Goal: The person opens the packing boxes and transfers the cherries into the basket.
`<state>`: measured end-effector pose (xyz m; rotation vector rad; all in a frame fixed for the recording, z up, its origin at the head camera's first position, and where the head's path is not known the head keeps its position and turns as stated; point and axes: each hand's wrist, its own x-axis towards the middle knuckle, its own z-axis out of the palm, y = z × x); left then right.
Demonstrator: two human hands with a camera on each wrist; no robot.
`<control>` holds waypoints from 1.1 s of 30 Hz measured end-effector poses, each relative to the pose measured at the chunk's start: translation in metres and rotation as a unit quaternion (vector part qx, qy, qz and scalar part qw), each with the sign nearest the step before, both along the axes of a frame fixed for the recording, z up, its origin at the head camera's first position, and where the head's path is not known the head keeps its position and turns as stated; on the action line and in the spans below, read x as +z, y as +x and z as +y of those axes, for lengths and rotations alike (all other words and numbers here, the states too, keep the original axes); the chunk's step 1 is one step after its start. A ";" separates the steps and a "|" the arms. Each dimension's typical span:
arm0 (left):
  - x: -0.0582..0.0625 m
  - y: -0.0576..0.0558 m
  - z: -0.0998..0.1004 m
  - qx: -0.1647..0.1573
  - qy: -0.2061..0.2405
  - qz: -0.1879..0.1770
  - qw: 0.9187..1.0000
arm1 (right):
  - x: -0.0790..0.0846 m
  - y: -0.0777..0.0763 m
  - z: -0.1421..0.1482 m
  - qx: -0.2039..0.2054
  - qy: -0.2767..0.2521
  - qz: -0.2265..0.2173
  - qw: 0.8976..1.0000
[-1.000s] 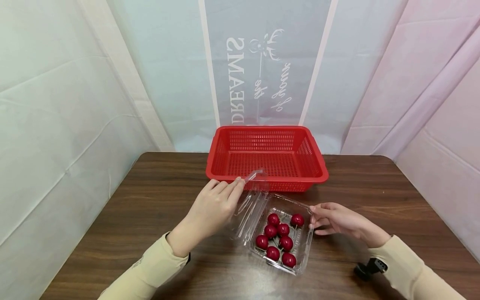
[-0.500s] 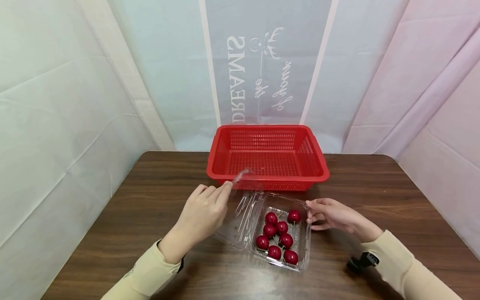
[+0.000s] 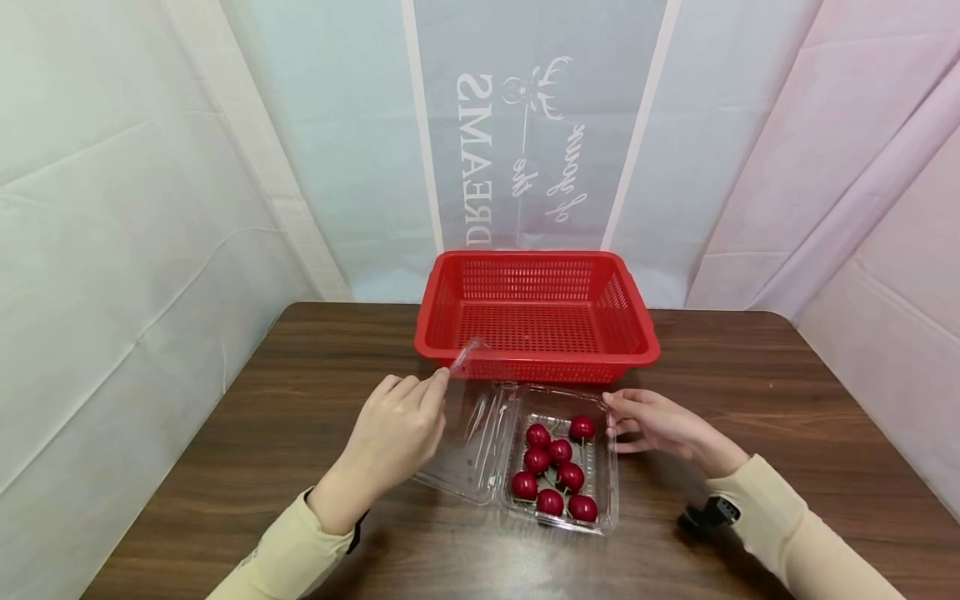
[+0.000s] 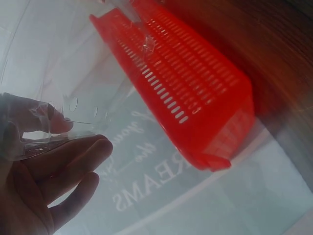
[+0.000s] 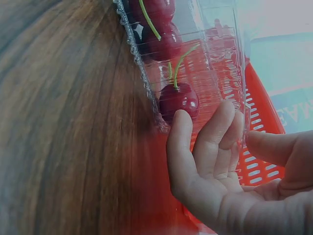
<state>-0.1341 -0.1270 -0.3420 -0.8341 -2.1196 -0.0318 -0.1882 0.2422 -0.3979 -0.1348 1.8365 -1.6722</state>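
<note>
A clear plastic clamshell box (image 3: 611,492) lies on the table with its lid swung up to the left. Inside are several dark red cherries (image 3: 559,451), some with green stems (image 5: 178,66). My left hand (image 3: 393,433) pinches the free edge of the lid (image 3: 465,450); in the left wrist view, thumb and fingers (image 4: 83,152) meet on the thin plastic. At the box's right side, my right hand (image 3: 660,425) grips the upper right rim. In the right wrist view, its thumb is at the rim and its fingertips (image 5: 183,122) are against the outer wall.
Just behind the box stands a red perforated plastic basket (image 3: 536,358) with nothing in it. The dark wooden table (image 3: 750,392) meets a printed cloth backdrop (image 3: 540,167) at the back, with pale cloth at both sides.
My left hand has moved left and lowered, folding the lid further from the box. The box has turned slightly and shifted a little left, and my right hand has moved left with it.
</note>
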 end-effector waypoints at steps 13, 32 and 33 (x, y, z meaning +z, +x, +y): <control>-0.008 0.005 -0.012 0.011 0.027 -0.003 1.000 | 0.000 -0.005 -0.007 -0.009 -0.008 -0.007 1.000; -0.023 0.008 -0.030 0.058 0.014 -0.035 0.998 | 0.001 -0.002 -0.010 -0.018 -0.002 -0.009 1.000; -0.024 0.008 -0.030 0.062 0.012 -0.039 0.997 | 0.001 -0.002 -0.010 -0.018 -0.002 -0.008 1.000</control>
